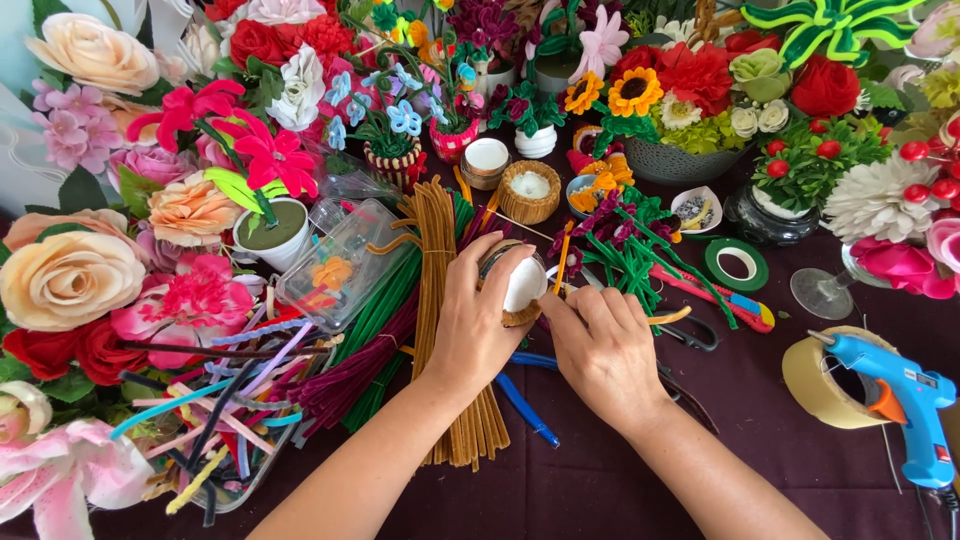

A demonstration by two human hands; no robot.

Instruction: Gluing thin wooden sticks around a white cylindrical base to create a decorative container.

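Left grip [480, 310] wraps small pot [518, 288] | right grip [600, 345] fingertips pinch its rim

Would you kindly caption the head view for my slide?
Left hand holds a small pot, right hand touching it, amid pipe cleaners and flowers.

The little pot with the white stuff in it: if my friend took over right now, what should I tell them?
Left hand: wrapped around a small woven pot filled with white foam, held tilted above the table.
Right hand: fingertips pressing at the pot's lower rim; whether it pinches anything is hidden.
Nearby: tan pipe cleaners lie under the left hand, blue-handled pliers below the hands, a blue glue gun at the right.
Done: foam sits inside the pot.
Left: no stem or flower stands in it yet.
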